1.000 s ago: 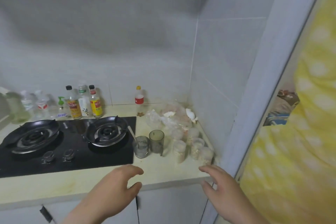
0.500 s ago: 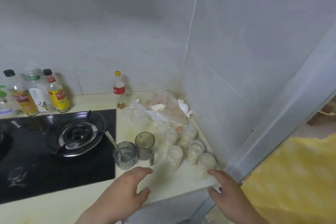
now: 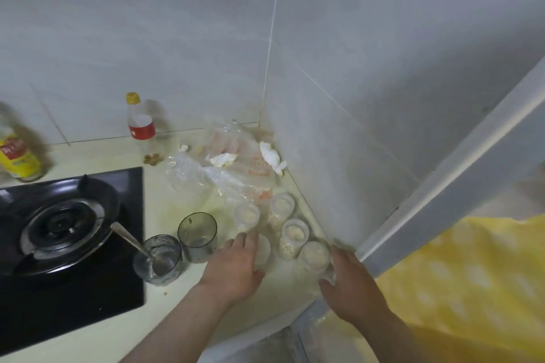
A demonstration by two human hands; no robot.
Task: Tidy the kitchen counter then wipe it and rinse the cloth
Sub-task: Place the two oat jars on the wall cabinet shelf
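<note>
Several small clear jars of pale grains (image 3: 295, 234) stand in the right corner of the cream counter (image 3: 156, 194). My left hand (image 3: 236, 268) curls round the front-left jar (image 3: 263, 249), fingers behind it and thumb in front. Around the front-right jar (image 3: 314, 256), at the counter's end, my right hand (image 3: 351, 283) wraps its fingers and thumb. Both jars stand on the counter. Crumpled clear plastic bags (image 3: 224, 168) and white tissue scraps (image 3: 269, 156) lie behind the jars. No cloth is in view.
A dark tumbler (image 3: 197, 233) and a glass holding a spoon (image 3: 157, 259) stand left of my left hand, beside the black gas hob (image 3: 73, 244). A red-label bottle (image 3: 141, 124) and a yellow-label bottle (image 3: 17, 156) stand by the tiled wall. A yellow curtain (image 3: 472, 274) hangs at the right.
Both hands moved forward from the counter's front edge and closed round the two front jars. The view shifted right and down toward the corner.
</note>
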